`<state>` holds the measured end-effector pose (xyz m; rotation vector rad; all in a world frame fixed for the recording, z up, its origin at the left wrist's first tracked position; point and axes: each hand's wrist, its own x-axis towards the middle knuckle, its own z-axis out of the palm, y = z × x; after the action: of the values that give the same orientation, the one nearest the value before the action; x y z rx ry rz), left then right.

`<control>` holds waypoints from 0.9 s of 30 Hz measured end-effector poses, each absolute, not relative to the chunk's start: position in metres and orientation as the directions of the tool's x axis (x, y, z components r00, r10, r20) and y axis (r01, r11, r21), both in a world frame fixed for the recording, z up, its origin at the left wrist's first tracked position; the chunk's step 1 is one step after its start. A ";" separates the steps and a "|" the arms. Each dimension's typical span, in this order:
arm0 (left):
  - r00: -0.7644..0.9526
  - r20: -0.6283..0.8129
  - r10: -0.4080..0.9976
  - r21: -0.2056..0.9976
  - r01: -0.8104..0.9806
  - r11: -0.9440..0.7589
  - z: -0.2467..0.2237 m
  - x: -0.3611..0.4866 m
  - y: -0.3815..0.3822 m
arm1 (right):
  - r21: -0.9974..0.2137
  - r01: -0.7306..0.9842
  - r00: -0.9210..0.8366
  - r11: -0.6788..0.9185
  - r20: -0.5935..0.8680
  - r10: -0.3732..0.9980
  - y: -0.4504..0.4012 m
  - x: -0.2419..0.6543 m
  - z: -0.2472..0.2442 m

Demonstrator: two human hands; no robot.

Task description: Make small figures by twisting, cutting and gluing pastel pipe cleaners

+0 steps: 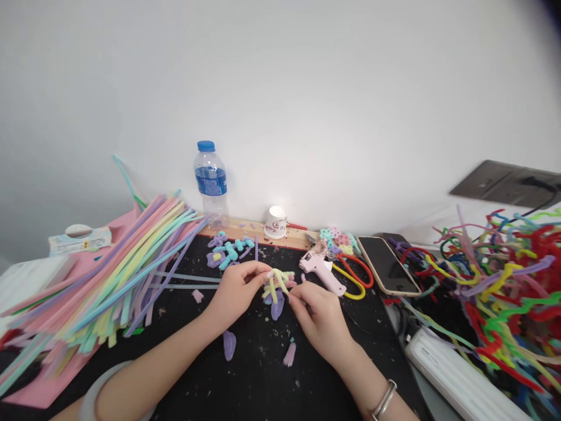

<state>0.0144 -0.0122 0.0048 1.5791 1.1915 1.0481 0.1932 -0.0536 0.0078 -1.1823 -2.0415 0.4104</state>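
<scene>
My left hand [239, 289] pinches a bent pale-yellow pipe cleaner [274, 283] between thumb and fingertips, above the black mat [258, 386]. My right hand [319, 316] has its thumb and fingers closed at the right end of the same piece. Pink fuzzy bits show just behind it. Under and below the yellow strands is a purple petal shape [277, 307]; whether it is joined to them I cannot tell. Another purple petal [229, 345] lies on the mat nearer me, with a small pink tuft [289, 354] to its right.
Left lies a big bundle of pastel pipe cleaners [144, 257]. Beyond my hands are a glue gun [322, 270], scissors [363, 272], a phone [388, 266], a paper cup [276, 223] and a water bottle [211, 184]. Tangled coloured pipe cleaners [504, 292] and a white power strip [456, 374] sit right.
</scene>
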 end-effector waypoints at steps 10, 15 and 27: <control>0.182 0.077 0.980 0.985 0.139 -0.103 0.000 0.013 -0.009 | -0.769 0.538 -0.145 0.345 0.318 0.937 -0.045 0.197 0.011; 0.187 0.035 0.982 0.997 0.062 -0.047 -0.001 0.012 -0.008 | -0.897 0.394 -0.095 0.203 0.180 0.979 -0.041 0.200 0.006; 0.228 -0.051 0.972 0.978 -0.186 0.095 -0.005 0.014 -0.008 | -0.998 0.052 -0.124 0.021 0.014 0.992 -0.036 0.203 -0.002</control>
<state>0.0142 -0.0081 -0.0047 1.1103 0.9384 1.0791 0.2030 -0.0356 -0.0024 -1.1741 -1.3477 1.2612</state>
